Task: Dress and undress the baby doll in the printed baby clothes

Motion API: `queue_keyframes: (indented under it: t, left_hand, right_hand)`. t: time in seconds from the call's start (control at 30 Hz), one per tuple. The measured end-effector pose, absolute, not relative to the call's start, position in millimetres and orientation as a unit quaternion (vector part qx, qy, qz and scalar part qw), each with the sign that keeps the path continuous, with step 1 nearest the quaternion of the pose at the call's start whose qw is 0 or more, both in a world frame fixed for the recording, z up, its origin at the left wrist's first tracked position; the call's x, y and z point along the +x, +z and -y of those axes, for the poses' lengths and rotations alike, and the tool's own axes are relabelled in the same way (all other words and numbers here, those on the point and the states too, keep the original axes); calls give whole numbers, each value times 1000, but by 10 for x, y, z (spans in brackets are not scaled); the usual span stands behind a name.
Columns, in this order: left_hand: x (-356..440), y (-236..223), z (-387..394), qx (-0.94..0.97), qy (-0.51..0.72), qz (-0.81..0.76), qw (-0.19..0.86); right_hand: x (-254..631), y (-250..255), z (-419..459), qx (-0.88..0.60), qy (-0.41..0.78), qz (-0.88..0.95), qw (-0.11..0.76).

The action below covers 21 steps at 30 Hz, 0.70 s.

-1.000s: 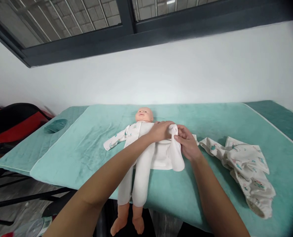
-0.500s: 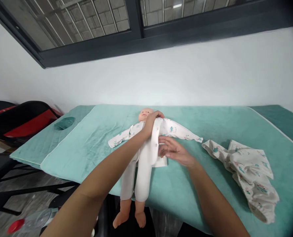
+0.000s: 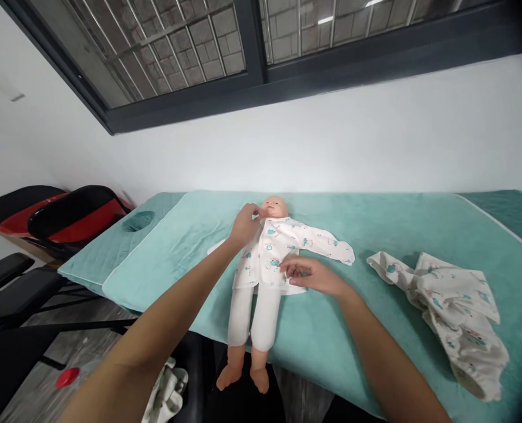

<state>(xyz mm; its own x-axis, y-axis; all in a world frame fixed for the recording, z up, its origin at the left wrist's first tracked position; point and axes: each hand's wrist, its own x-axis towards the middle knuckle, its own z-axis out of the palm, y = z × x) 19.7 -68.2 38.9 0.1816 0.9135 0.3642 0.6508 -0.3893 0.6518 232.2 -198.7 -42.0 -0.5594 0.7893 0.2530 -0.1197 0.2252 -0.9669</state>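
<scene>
A baby doll with a soft white body lies on its back, feet over the near edge of the padded bed. It wears a white printed baby shirt, whose front panels lie over the chest. At the collar, beside the doll's chin, my left hand is closed with its fingertips pinching the shirt's edge; part of the grip is hidden. My right hand rests by the lower front of the shirt, fingers loosely bent and apart, holding nothing. My left forearm covers most of one sleeve; the other sleeve stretches out to the right.
Crumpled printed baby pants lie on the green padded bed at the right. Black and red chairs stand at the left. A red lid is on the floor. Some cloth sits below the bed's near edge.
The shirt panel that was lifted up on edge now lies across the doll's chest. My left hand has moved left to the collar. My right hand stays by the lower shirt. The view has shifted slightly.
</scene>
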Motion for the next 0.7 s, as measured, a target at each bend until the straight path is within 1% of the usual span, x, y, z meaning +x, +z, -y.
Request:
queue_keyframes:
  t: [0.07,0.13,0.17,0.23,0.3,0.37,0.47,0.57,0.7]
  left_hand:
    - [105,311,794,741,367,-534,177]
    - [-31,222,941,721,364,-559,189]
    - [-109,171,1017,706,361,-574,201]
    - [-257,60,1155,676,353,-602,237]
    - [-357,-53,1254,653,345,-613,280]
    - [-379,-146,1305,636,348,-609,321]
    - [-270,-225,1292,610,369,-593,374]
    - [-82,-256,1205,589,394,-571,414]
    - [114,-308,1054,567,428,-528,465]
  right_hand:
    - [2358,-406,2004,-224,619,655,371]
    - [2405,-413,1982,-264,610,630,401]
    - [2427,-428,1957,-311,581,617,430]
    - [2458,-476,1889,-424,485,603,471]
    - [2461,-541,1822,-506,381,617,468]
    - [2444,-608,1769,-531,304,649,452]
    - [2429,-695,1707,-541,245,660,460]
    - [2470,-760,1643,-577,246,593,505]
    - [2545,-804,1563,-556,318,500,583]
